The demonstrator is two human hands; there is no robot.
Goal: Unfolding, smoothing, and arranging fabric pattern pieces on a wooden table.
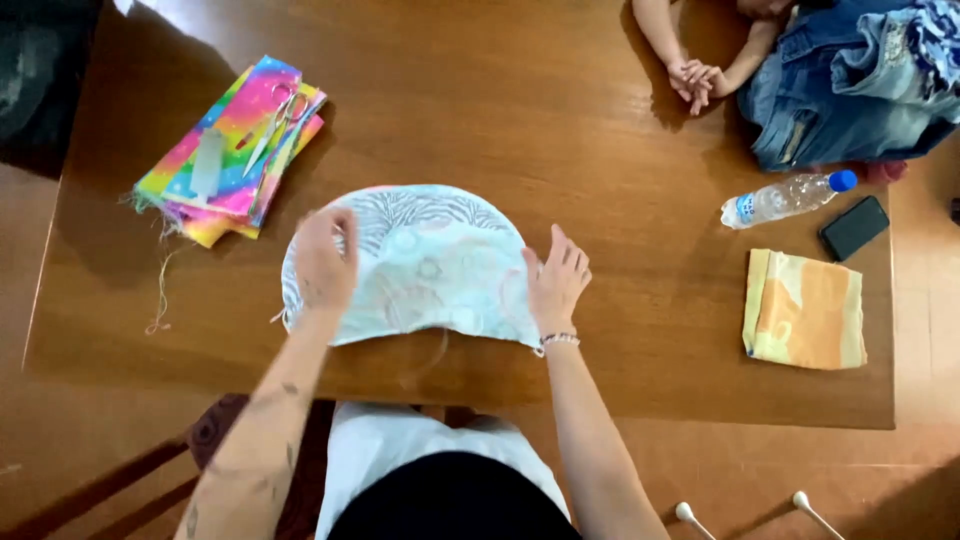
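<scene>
Two flat, open hands, left hand (323, 262) and right hand (556, 283), press without gripping a pale blue patterned semicircular fabric piece (432, 262) on the brown wooden table (560, 120); it looks soft, light, best pinched at its edges.

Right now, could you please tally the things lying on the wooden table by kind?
Fabric pieces: 3, the pale blue patterned piece under the left hand and right hand, the rainbow folded stack, the yellow-orange folded cloth
Scissors: 1
Plastic bottle: 1
Dark phone: 1
Total: 6
</scene>
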